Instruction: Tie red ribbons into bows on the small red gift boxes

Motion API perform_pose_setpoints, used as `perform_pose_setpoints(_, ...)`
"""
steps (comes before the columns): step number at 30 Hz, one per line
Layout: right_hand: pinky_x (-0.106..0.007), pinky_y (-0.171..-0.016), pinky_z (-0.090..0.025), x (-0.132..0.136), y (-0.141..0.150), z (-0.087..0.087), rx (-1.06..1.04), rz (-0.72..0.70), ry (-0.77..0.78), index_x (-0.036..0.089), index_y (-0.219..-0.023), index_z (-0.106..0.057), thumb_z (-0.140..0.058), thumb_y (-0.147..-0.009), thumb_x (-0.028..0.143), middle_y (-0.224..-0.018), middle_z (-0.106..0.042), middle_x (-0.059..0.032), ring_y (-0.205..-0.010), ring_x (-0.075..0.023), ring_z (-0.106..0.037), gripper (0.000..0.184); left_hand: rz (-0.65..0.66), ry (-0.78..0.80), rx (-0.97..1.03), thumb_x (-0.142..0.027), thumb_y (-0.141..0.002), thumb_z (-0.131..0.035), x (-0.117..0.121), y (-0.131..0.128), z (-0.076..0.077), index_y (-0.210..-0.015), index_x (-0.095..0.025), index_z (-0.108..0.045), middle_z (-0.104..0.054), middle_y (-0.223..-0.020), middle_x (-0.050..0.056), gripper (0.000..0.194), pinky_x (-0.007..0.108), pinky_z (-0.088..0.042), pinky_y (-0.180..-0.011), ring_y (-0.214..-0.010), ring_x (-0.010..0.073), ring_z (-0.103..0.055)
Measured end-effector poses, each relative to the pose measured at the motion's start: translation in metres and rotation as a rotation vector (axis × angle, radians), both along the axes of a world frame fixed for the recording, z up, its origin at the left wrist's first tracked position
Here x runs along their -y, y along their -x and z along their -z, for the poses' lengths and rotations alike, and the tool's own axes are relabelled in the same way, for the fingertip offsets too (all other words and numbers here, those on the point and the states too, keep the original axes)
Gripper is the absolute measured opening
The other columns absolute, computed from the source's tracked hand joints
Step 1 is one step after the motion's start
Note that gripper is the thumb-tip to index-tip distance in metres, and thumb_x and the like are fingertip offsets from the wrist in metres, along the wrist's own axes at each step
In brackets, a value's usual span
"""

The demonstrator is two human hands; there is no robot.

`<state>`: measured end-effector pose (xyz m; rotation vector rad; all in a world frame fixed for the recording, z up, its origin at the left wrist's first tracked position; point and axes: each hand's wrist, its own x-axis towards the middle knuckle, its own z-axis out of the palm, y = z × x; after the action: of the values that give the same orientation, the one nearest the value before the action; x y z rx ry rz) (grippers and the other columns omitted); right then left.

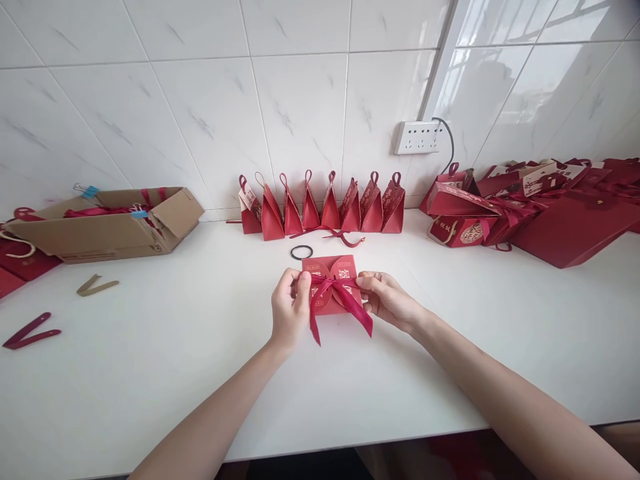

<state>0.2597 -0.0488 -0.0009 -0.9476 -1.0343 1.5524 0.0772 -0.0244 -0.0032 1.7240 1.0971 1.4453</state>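
Note:
A small red gift box (327, 263) with gold print and rounded flaps lies in front of me on the white table. Across its top runs a dark red ribbon (357, 313), tied in a bow at the middle with two tails hanging over the near edge. My left hand (293, 303) pinches the bow's left loop between thumb and fingers. On the other side, my right hand (387, 299) has thumb and forefinger closed on the right loop. The fingertips partly hide both loops.
Behind the box lie a black ring (301, 252) and a loose ribbon piece (345, 237). Several red triangular boxes (310, 207) line the wall. A cardboard box (115, 233) stands left, near folded strips (33, 331). Red boxes (575, 227) are heaped at right.

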Motion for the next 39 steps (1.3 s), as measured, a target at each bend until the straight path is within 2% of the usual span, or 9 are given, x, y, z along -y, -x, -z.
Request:
perform_pose_setpoints(5, -0.021, -0.042, -0.044, 0.004, -0.005, -0.002, 0.324, 0.056, -0.236, 0.021, -0.083, -0.045, -0.072, -0.065, 0.052, -0.087, -0.052, -0.0024, -0.067, -0.0130, -0.051, 0.045, 0.066, -0.098, -0.086, -0.041, -0.088, -0.044, -0.008, 0.006, 0.000, -0.064, -0.020, -0.032, -0.033, -0.061, -0.004, 0.034, 0.023, -0.031, -0.052, -0.054, 0.0102, -0.031)
perform_pose_setpoints(9, -0.036, -0.066, -0.053, 0.013, -0.005, -0.007, 0.810, 0.121, -0.567, 0.027, -0.135, -0.020, -0.085, -0.048, 0.040, -0.138, -0.024, -0.0161, -0.108, -0.0288, -0.048, 0.110, 0.114, -0.184, -0.118, -0.039, -0.089, -0.043, -0.009, 0.010, 0.002, -0.065, -0.021, -0.033, -0.036, -0.062, -0.003, 0.032, 0.023, -0.033, -0.053, -0.054, 0.0102, -0.034)
perform_pose_setpoints(12, -0.044, -0.084, -0.050, 0.015, -0.002, -0.004, 1.010, 0.067, -0.674, 0.027, -0.143, -0.004, -0.077, -0.059, 0.027, -0.135, -0.028, -0.0162, -0.114, -0.0313, -0.046, 0.111, 0.096, -0.276, -0.129, -0.035, -0.090, -0.042, -0.006, 0.011, 0.002, -0.065, -0.021, -0.037, -0.041, -0.062, -0.003, 0.029, 0.023, -0.036, -0.053, -0.055, 0.0105, -0.039)
perform_pose_setpoints(21, -0.038, -0.063, -0.056, 0.009, 0.007, 0.017, 1.007, 0.190, -0.843, 0.029, -0.144, -0.003, -0.073, -0.066, 0.028, -0.130, -0.033, -0.0169, -0.100, -0.0287, -0.053, 0.105, 0.135, -1.116, -0.344, -0.009, -0.080, -0.061, 0.004, 0.006, 0.001, -0.086, -0.019, -0.057, -0.050, -0.061, -0.004, 0.012, 0.026, -0.039, -0.057, -0.055, 0.0095, -0.044)
perform_pose_setpoints(24, -0.038, -0.064, -0.057, 0.010, 0.006, 0.018, 1.005, 0.176, -0.810, 0.031, -0.144, -0.004, -0.076, -0.064, 0.027, -0.129, -0.034, -0.0158, -0.104, -0.0297, -0.052, 0.107, 0.143, -1.207, -0.381, -0.008, -0.078, -0.063, 0.003, 0.007, 0.001, -0.086, -0.017, -0.058, -0.047, -0.058, -0.005, 0.013, 0.026, -0.038, -0.056, -0.053, 0.0087, -0.041)
perform_pose_setpoints(27, -0.038, -0.064, -0.057, 0.010, 0.005, 0.016, 1.001, 0.189, -0.793, 0.032, -0.144, -0.004, -0.074, -0.065, 0.025, -0.129, -0.036, -0.0147, -0.103, -0.0290, -0.052, 0.106, 0.143, -1.021, -0.247, -0.011, -0.080, -0.061, 0.001, 0.010, 0.001, -0.084, -0.019, -0.056, -0.049, -0.062, -0.004, 0.011, 0.026, -0.040, -0.058, -0.057, 0.0094, -0.044)
perform_pose_setpoints(31, -0.039, -0.063, -0.057, 0.010, 0.005, 0.014, 1.033, 0.206, -0.774, 0.031, -0.144, -0.005, -0.073, -0.065, 0.026, -0.128, -0.036, -0.0144, -0.102, -0.0287, -0.053, 0.104, -0.061, -0.355, 0.031, -0.022, -0.084, -0.058, -0.007, 0.011, 0.000, -0.072, -0.018, -0.052, -0.050, -0.066, -0.002, 0.014, 0.023, -0.041, -0.061, -0.063, 0.0100, -0.047)
perform_pose_setpoints(34, -0.039, -0.061, -0.056, 0.010, 0.006, 0.013, 1.042, 0.220, -0.746, 0.031, -0.144, -0.007, -0.075, -0.063, 0.027, -0.127, -0.035, -0.0141, -0.093, -0.0256, -0.055, 0.106, -0.034, 0.058, 0.118, -0.037, -0.081, -0.060, -0.014, 0.010, -0.001, -0.070, -0.018, -0.054, -0.053, -0.068, 0.000, 0.023, 0.022, -0.041, -0.059, -0.064, 0.0109, -0.049)
perform_pose_setpoints(39, -0.040, -0.069, -0.055, 0.008, 0.005, 0.012, 0.910, 0.188, -0.606, 0.030, -0.143, -0.010, -0.075, -0.063, 0.029, -0.129, -0.036, -0.0129, -0.096, -0.0243, -0.054, 0.103, 0.088, 0.222, 0.286, -0.045, -0.080, -0.056, -0.019, 0.009, 0.001, -0.068, -0.018, -0.051, -0.051, -0.069, -0.001, 0.030, 0.022, -0.043, -0.060, -0.064, 0.0109, -0.049)
